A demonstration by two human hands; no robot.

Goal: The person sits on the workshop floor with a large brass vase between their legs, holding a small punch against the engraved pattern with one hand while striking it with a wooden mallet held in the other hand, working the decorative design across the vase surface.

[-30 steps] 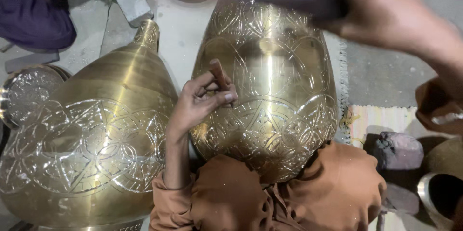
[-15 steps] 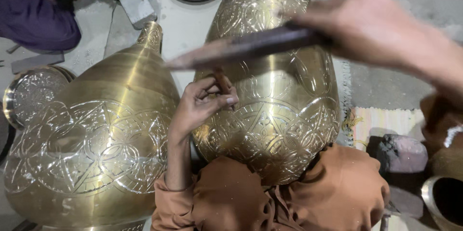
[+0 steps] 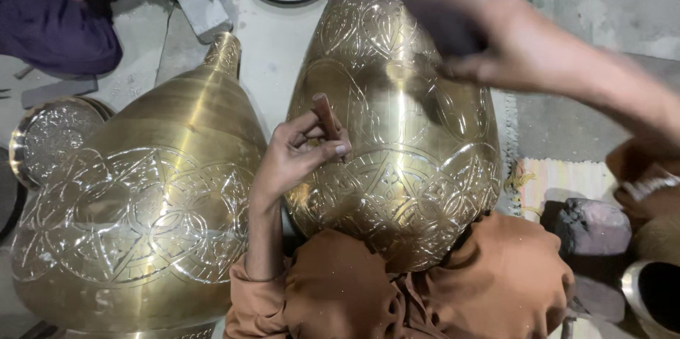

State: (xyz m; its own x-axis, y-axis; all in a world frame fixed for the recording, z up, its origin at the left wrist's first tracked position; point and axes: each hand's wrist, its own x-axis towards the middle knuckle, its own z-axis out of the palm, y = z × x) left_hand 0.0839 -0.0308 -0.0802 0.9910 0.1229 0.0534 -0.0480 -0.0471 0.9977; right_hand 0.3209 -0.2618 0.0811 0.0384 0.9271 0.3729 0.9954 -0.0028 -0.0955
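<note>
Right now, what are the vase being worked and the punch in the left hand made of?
Engraved vase: looks like polished brass, with a yellow mirror sheen and chased patterns. Punch, held in the left hand: a reddish-brown rod, possibly rusted steel; cannot tell for sure.

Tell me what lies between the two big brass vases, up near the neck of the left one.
In the head view, a bare strip of pale floor separates the left vase from the right vase; lower down, the left hand fills the gap.

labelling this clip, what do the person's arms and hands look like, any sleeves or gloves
Both hands are bare, no gloves or rings visible. The left hand has a bare forearm with a rust-orange sleeve pushed up near the elbow. The right hand and its forearm are motion-blurred and show no sleeve in frame.
</note>
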